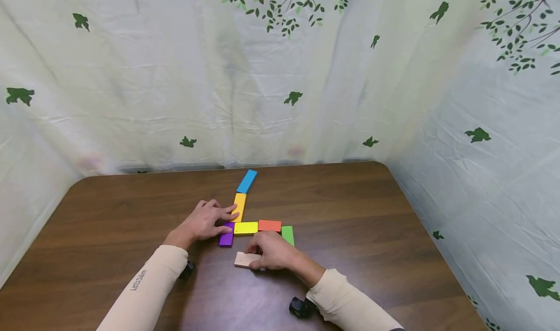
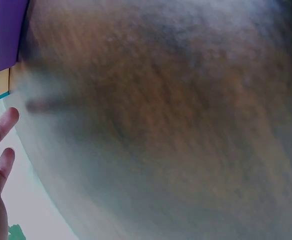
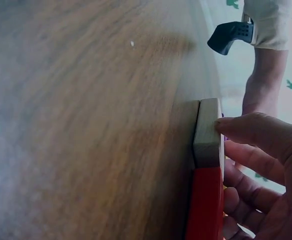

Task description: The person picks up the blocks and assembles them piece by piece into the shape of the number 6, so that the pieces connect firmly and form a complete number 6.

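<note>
My left hand (image 1: pixel 207 222) rests with its fingers fairly straight, fingertips touching an orange block (image 1: pixel 239 205) and thumb on a purple block (image 1: pixel 226 239). In the left wrist view, the purple block (image 2: pixel 8 35) and some fingers show at the left edge. My right hand (image 1: pixel 274 251) pinches a plain wooden block (image 1: pixel 243 259) between thumb and fingers. Seen from the right wrist, the wooden block (image 3: pixel 207 132) meets a red block (image 3: pixel 206 200) end to end. The right hand seems to hide that red block in the head view.
A yellow block (image 1: pixel 246 229), an orange-red block (image 1: pixel 269 225) and a green block (image 1: pixel 288 235) run rightward from the purple one. Beyond the orange block lies a blue block (image 1: pixel 247 181). All lie on a brown wooden table (image 1: pixel 131 209), with a patterned curtain (image 1: pixel 210 78) behind.
</note>
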Tool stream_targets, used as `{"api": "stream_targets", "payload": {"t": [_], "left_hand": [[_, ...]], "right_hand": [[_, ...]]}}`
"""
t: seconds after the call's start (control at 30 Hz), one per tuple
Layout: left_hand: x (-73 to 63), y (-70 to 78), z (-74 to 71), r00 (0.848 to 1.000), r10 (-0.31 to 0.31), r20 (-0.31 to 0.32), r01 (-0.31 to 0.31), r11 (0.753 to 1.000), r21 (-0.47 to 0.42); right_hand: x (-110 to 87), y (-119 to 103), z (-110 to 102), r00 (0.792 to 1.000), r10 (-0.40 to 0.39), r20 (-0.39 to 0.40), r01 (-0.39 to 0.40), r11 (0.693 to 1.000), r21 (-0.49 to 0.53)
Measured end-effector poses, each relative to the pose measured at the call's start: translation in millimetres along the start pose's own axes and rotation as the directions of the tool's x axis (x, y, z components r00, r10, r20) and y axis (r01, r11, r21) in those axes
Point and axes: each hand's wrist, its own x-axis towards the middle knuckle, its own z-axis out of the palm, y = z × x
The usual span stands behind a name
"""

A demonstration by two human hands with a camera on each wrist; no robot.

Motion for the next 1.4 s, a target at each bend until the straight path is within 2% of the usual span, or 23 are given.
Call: {"api": "stream_targets", "payload": {"t": [0.23, 0.67, 0.9, 1.17, 1.4], "left_hand": [[0.3, 0.4, -1.3, 1.000, -0.002, 0.008, 0.002, 1.000, 0.005], [-0.1, -3.1, 0.3, 1.000, 0.026, -0.018, -0.026, 1.000, -0.004], [-1.5, -3.0, 0.0, 0.999, 0.029, -0.022, -0.029, 1.000, 0.001], [-0.3, -2.7, -1.1, 0.999, 0.037, -0.013, -0.037, 0.999, 0.002], [-0.8, -1.7, -1.7, 0.999, 0.034, 0.000, -0.034, 0.999, 0.007]], "right_hand": [[4.5, -5.2, -0.2, 1.000, 0.009, 0.020, -0.009, 1.000, 0.002], [17.7, -14.3, 3.2, 0.996, 0.035, 0.081, -0.036, 0.999, 0.011], [22.9, -17.9, 5.3, 0.997, 0.001, 0.081, -0.002, 1.000, 0.010], [25.4, -20.3, 6.0, 0.993, -0.090, 0.074, 0.094, 0.994, -0.049], [28.5, -23.0, 7.5, 0.993, -0.073, 0.087, 0.077, 0.996, -0.041]]}}
